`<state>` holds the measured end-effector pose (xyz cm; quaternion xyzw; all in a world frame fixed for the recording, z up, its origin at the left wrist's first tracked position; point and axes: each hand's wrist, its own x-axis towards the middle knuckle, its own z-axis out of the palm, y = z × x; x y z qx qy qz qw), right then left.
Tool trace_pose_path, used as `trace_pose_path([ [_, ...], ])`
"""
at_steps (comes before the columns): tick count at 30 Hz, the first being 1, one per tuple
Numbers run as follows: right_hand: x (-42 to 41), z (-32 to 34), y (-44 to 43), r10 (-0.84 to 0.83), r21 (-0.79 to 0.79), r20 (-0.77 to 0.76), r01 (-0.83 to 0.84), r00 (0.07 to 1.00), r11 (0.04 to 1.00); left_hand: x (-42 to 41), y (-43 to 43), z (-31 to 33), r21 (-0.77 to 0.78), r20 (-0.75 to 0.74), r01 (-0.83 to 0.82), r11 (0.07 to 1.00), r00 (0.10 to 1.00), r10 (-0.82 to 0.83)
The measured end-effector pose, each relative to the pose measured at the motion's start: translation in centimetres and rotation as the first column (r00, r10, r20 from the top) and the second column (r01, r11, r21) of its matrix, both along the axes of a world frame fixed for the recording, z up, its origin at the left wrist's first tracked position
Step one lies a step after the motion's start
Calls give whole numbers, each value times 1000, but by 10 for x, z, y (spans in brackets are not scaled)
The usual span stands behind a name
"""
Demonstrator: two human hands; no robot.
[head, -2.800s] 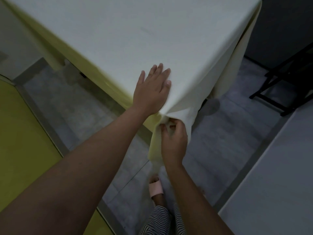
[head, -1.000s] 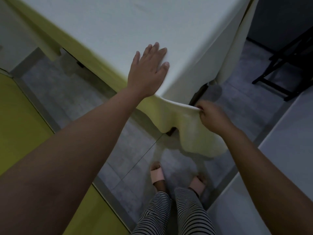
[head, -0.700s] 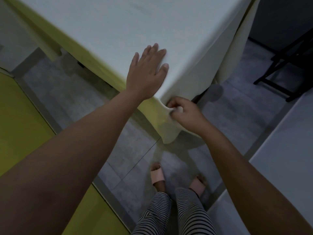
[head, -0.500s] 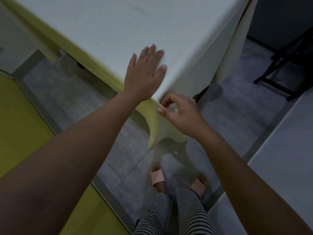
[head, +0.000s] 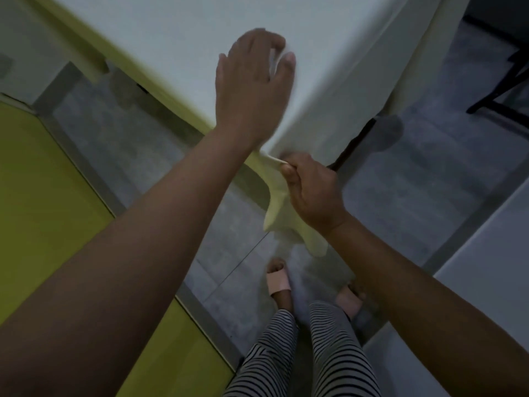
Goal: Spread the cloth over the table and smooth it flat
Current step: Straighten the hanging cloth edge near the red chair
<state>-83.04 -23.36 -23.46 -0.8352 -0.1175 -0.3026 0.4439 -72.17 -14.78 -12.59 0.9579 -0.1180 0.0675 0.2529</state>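
Observation:
A pale cream cloth (head: 177,32) covers the table top and hangs over its sides. The table's near corner points toward me. My left hand (head: 252,81) rests on the cloth just behind that corner, fingers curled and blurred. Below the corner my right hand (head: 310,190) is shut on the hanging corner flap (head: 276,207) of the cloth, pinching a fold and drawing it down. The flap's tip dangles under my wrist. A dark table leg (head: 355,144) shows beside the flap.
Grey tiled floor (head: 415,181) surrounds the table. A yellow-green surface (head: 43,190) lies at the left, a pale one (head: 486,282) at the right. A black folding frame (head: 503,90) stands at the far right. My feet in pink slippers (head: 277,282) stand just under the corner.
My right hand has shifted its hold on the corner flap from beside the corner to below it, pulling downward. My left hand's fingers have curled from flat.

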Motion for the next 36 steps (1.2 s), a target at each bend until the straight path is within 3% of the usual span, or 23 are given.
trace_pose_path([
  [3, -3, -24, -14, -12, -130, -4, 11, 1000, 991, 1, 1, 0, -28, 4, -5, 1000, 1000, 5],
  [10, -43, -66, -52, -79, -296, -257, -1, 963, 955, 0, 0, 3, -31, -4, -4, 1000, 1000, 4],
  [15, -49, -62, -55, 45, -289, -243, -117, 969, 950, 0, -2, 3, -19, 16, -4, 1000, 1000, 4],
  [21, -37, -91, -83, 33, -469, -169, -110, 985, 876, -1, -3, 7, 27, -11, 1, 1000, 1000, -1],
  [23, -39, -111, -98, 44, -548, -233, -168, 972, 820, -4, -5, 12, 34, -104, -5, 999, 995, 8],
  [26, -43, -142, -120, -29, -563, -512, -309, 859, 766, -8, -9, 16, 120, -314, 45, 992, 949, -5],
  [28, -41, -153, -130, -59, -517, -643, -377, 763, 769, -11, -14, 15, 168, -344, 75, 983, 939, -13],
  [32, -31, -171, -141, -159, -510, -753, -414, 639, 754, -13, -19, 12, 213, -335, 65, 975, 942, 11],
  [34, -17, -169, -146, -256, -467, -839, -393, 481, 792, -14, -18, 11, 222, -333, 62, 973, 943, 16],
  [36, -5, -166, -155, -343, -406, -908, -309, 239, 860, -14, -19, 11, 223, -332, 60, 973, 943, 18],
])
